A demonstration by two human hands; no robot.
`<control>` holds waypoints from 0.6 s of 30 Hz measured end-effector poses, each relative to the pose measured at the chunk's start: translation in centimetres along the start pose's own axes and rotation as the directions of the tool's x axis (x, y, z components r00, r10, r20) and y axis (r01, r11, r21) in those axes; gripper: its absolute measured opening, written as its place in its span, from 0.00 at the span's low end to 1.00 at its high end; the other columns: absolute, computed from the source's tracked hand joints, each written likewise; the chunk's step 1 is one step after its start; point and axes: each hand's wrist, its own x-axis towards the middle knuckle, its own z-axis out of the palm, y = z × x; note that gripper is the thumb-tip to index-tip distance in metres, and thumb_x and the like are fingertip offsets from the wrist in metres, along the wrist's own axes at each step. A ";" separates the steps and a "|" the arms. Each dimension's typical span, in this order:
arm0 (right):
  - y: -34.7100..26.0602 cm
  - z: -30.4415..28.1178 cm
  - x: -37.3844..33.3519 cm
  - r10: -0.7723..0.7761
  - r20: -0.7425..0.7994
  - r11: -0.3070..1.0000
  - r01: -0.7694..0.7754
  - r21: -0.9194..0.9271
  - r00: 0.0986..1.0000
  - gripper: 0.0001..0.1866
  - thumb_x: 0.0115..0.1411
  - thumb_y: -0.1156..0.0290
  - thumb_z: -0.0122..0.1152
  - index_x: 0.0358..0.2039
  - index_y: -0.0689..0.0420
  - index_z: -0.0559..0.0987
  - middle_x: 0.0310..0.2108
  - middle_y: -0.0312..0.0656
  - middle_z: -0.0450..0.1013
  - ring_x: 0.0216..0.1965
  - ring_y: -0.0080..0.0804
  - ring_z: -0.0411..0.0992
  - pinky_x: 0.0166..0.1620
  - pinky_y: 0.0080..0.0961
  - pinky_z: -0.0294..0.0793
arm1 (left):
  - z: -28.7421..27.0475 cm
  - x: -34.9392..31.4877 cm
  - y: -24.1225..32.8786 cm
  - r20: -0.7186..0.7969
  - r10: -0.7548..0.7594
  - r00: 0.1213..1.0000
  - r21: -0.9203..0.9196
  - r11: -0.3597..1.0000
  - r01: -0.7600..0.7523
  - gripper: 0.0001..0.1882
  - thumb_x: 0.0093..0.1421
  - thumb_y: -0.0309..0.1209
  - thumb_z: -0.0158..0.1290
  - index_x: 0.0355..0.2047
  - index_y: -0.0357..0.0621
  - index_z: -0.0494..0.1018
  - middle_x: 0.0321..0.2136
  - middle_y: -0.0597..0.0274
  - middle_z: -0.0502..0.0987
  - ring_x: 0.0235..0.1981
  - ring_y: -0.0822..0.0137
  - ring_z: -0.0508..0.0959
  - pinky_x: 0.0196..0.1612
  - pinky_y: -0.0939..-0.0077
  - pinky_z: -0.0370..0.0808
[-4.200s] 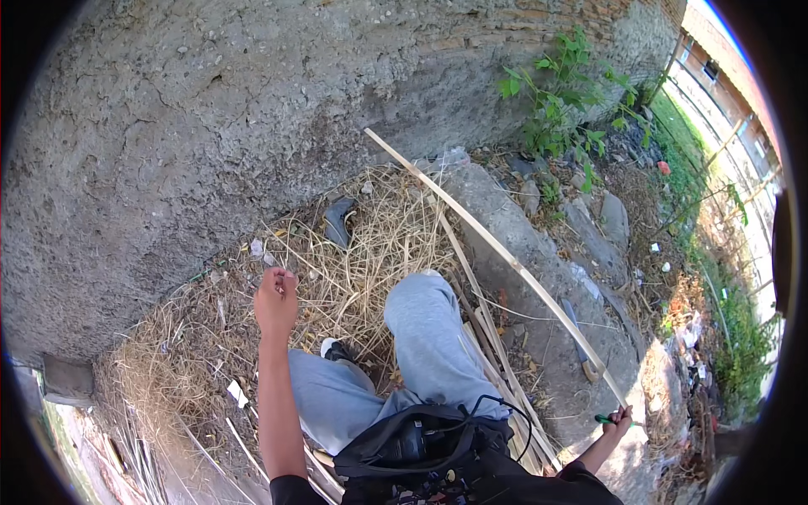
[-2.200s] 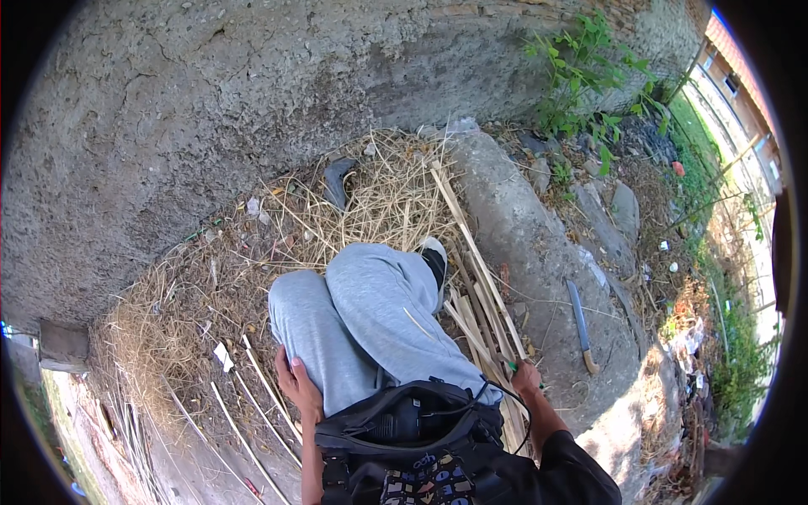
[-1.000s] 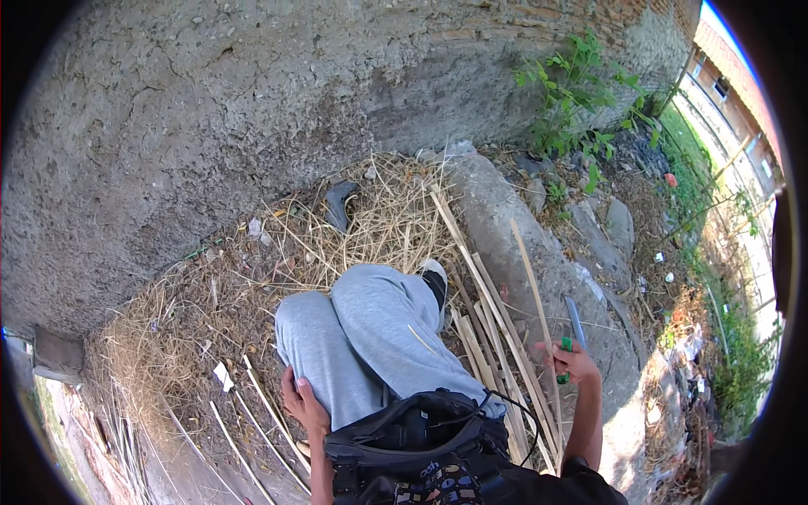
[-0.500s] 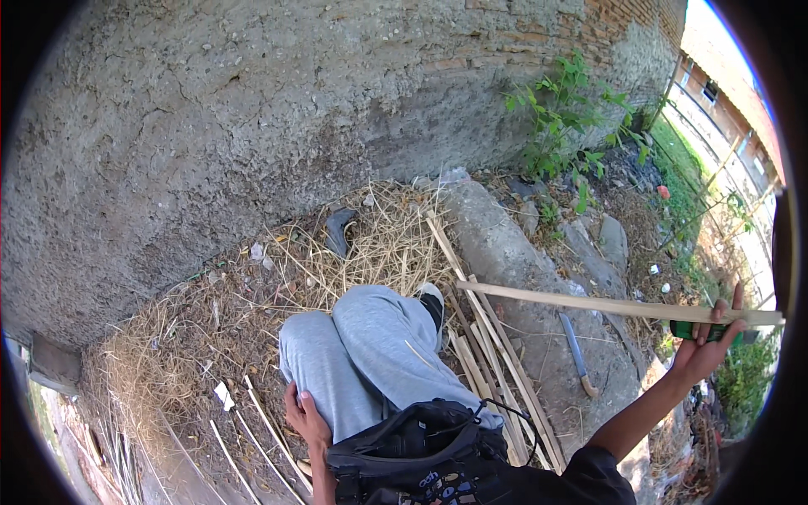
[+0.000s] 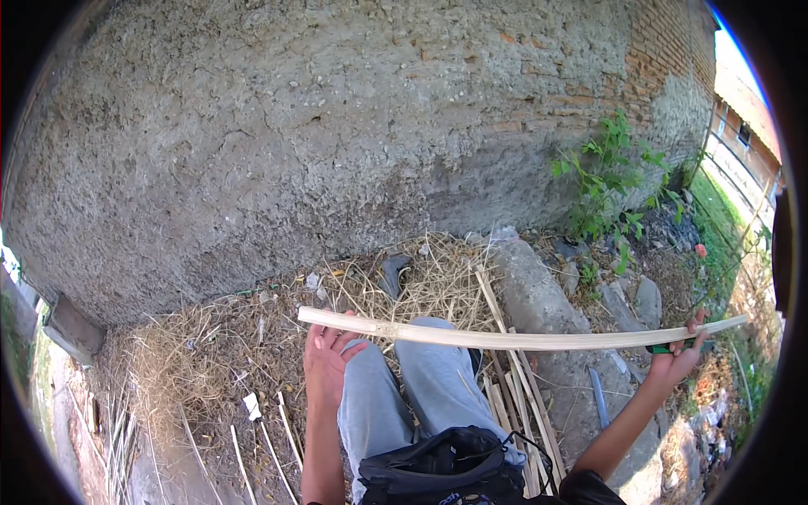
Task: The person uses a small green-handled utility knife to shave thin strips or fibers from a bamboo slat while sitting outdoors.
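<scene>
A long pale bamboo strip (image 5: pixel 522 341) is held crosswise above my knees, bowing slightly. My left hand (image 5: pixel 326 364) grips it near its left end, fingers partly hidden behind the wood. Toward the far right, my right hand (image 5: pixel 676 362) is closed around the strip, with a short length jutting past it. Something green (image 5: pixel 659 348) shows against the right palm; its kind I cannot make out. A knife with a long blade (image 5: pixel 598 397) lies on the concrete slab, left of my right forearm.
More bamboo strips (image 5: pixel 528 396) lie beside my right leg, and several thin ones (image 5: pixel 241 463) lie at lower left. A rough wall (image 5: pixel 337 143) rises ahead. Dry straw (image 5: pixel 442 290), a dark shoe-like object (image 5: pixel 392 276) and a concrete slab (image 5: pixel 539 286) are in front. A leafy plant (image 5: pixel 610 172) grows by the wall.
My left hand has risen from beside my leg and taken hold of the strip's left end. The strip has shifted left and lies more level. The view has tilted up toward the wall.
</scene>
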 end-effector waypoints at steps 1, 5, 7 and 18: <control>1.0 0.1 0.0 0.002 0.006 1.000 -0.002 0.010 1.000 0.23 0.73 0.56 0.34 0.58 0.60 0.65 0.28 0.32 0.67 0.13 0.13 0.50 0.13 0.12 0.56 | 0.1 0.2 0.3 0.123 -0.027 0.992 -0.312 0.948 0.065 0.35 0.65 0.49 0.49 0.63 0.38 0.55 0.56 0.42 0.68 0.54 0.49 0.73 0.54 0.53 0.73; 7.3 8.1 -3.2 0.237 -0.115 0.964 -0.248 -0.096 0.965 0.27 0.72 0.53 0.37 0.61 0.61 0.63 0.33 0.32 0.70 0.14 0.12 0.51 0.16 0.12 0.57 | -1.4 0.0 1.2 0.012 0.032 0.999 -0.359 0.933 -0.025 0.23 0.69 0.42 0.44 0.55 0.37 0.62 0.48 0.43 0.74 0.44 0.51 0.79 0.37 0.64 0.84; 10.6 10.6 -4.1 0.455 -0.048 0.879 -0.457 -0.136 0.889 0.29 0.71 0.52 0.42 0.62 0.61 0.63 0.34 0.31 0.68 0.16 0.12 0.52 0.20 0.12 0.56 | -3.2 0.3 2.9 -0.321 0.021 0.947 -0.340 0.931 -0.136 0.15 0.69 0.36 0.45 0.48 0.37 0.66 0.42 0.49 0.76 0.39 0.55 0.82 0.30 0.75 0.85; 28.8 18.5 -8.2 0.736 0.016 0.658 -0.710 -0.251 0.676 0.09 0.61 0.60 0.64 0.36 0.47 0.75 0.27 0.26 0.67 0.15 0.12 0.53 0.19 0.14 0.56 | -20.5 1.7 10.8 -0.594 0.169 0.786 -0.103 0.954 -0.283 0.17 0.67 0.38 0.49 0.54 0.48 0.66 0.48 0.59 0.71 0.50 0.59 0.75 0.46 0.70 0.81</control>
